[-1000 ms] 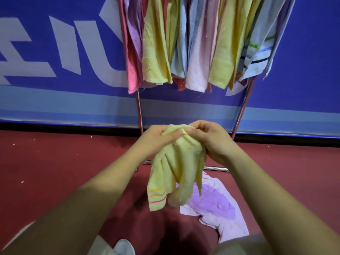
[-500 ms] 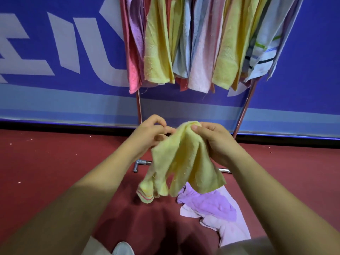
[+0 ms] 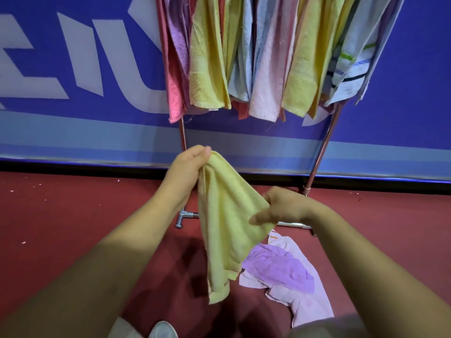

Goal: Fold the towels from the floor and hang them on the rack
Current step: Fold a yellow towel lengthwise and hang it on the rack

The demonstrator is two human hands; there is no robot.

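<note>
A pale yellow towel hangs in the air in front of me. My left hand pinches its top corner, held high. My right hand grips its right edge lower down, so the cloth stretches at a slant and its tail droops toward the floor. Behind it stands the metal rack, with several pink, purple, yellow, blue and striped towels hung over its top. A purple towel and a pale pink towel lie crumpled on the red floor below my right arm.
A blue banner wall runs behind the rack. The rack's chrome foot bar lies on the red floor just past the towel. A white shoe tip shows at the bottom edge.
My hands have parted: the left rose with the top corner, the right slid down and to the right along the edge. The bunched towel has spread open and hangs longer.
</note>
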